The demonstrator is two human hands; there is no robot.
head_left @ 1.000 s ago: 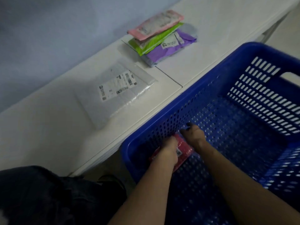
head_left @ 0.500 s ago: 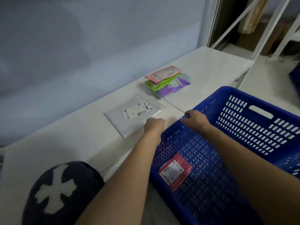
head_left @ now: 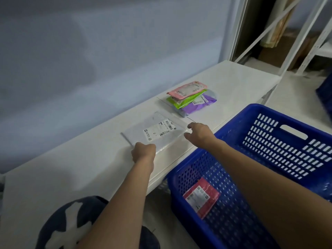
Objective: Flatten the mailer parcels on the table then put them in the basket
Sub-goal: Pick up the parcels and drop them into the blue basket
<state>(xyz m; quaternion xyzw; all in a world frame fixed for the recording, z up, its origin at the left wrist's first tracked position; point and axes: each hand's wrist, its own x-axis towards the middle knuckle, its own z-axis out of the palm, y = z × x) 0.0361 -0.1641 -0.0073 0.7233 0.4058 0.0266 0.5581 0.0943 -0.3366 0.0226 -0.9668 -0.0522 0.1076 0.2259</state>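
A flat white mailer (head_left: 158,130) with a printed label lies on the white table (head_left: 86,162). My left hand (head_left: 143,152) sits on its near left corner with fingers curled over the edge. At the mailer's right corner my right hand (head_left: 197,132) has thumb and fingers spread, their tips at the edge. Further back is a stack of mailers: pink (head_left: 186,89) on top, green (head_left: 185,101) under it, purple (head_left: 199,106) at the bottom. The blue basket (head_left: 235,123) stands to the right, below table height, with a red mailer (head_left: 201,196) flat on its floor.
A grey wall runs along the table's far side. White metal shelving (head_left: 305,42) stands at the back right, and another blue object (head_left: 326,92) shows at the right edge. My knee in dark cloth with a white cross (head_left: 71,223) is under the table's near edge.
Both hands left the red mailer on the basket floor, rose out of the basket and moved onto the white mailer's corners. The view lifted up towards the table.
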